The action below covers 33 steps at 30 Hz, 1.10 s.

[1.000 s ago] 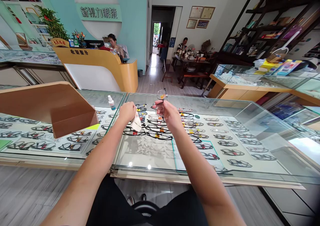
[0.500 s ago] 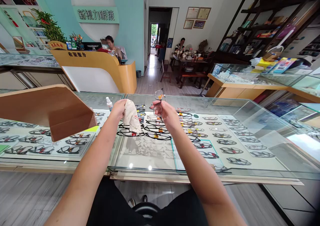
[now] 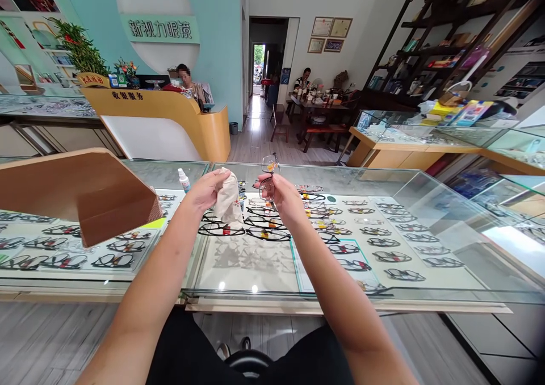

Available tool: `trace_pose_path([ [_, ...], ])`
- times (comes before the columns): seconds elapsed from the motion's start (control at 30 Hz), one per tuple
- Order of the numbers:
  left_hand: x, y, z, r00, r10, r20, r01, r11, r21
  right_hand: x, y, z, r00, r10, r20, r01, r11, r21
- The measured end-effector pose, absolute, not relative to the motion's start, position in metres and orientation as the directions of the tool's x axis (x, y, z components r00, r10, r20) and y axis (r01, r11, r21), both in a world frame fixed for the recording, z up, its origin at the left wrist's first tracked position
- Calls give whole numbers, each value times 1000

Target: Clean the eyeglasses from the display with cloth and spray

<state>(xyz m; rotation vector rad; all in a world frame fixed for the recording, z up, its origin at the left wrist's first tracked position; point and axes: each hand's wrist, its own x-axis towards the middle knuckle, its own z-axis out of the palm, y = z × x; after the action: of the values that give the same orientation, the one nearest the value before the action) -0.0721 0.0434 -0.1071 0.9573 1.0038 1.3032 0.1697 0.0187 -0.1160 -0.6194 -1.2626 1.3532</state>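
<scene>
A pale cloth (image 3: 227,199) with a small red print hangs from my left hand (image 3: 207,189), whose fingers pinch its upper part. My right hand (image 3: 286,195) grips a pair of eyeglasses (image 3: 269,164), turned so that one lens stands above the other. An orange-yellow tag shows at the upper lens. The cloth and the eyeglasses are apart, both held above the glass counter. Below my hands, several dark-framed glasses (image 3: 268,234) lie in rows, some with red or yellow tags. Part of these rows is hidden by the cloth and my hands.
A white spray bottle (image 3: 184,179) stands left of my left hand. The glass display counter (image 3: 251,283) spans the front, with a brown board (image 3: 80,183) above its left part. Behind are a curved reception desk (image 3: 149,104), a dark wooden table (image 3: 317,109) and two seated people.
My left hand has moved slightly right with the cloth, which is now more bunched in the fingers. My right hand keeps hold of the eyeglasses, almost unmoved. The view has shifted a little.
</scene>
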Motion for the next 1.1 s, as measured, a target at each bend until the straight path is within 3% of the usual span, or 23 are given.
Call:
trace_pose_path([
  [0.27, -61, 30, -98, 66, 998, -2, -381, 27, 924, 168, 14, -112, -235, 923, 305, -383, 200, -902],
  [0.73, -29, 6, -97, 160, 987, -9, -427, 77, 901, 164, 19, -122, -147, 908, 393, -316, 333, -888],
  [1.1, -23, -3, -92, 204, 970, 134, -426, -35, 904, 158, 15, -123, -85, 919, 385, -249, 355, -901],
])
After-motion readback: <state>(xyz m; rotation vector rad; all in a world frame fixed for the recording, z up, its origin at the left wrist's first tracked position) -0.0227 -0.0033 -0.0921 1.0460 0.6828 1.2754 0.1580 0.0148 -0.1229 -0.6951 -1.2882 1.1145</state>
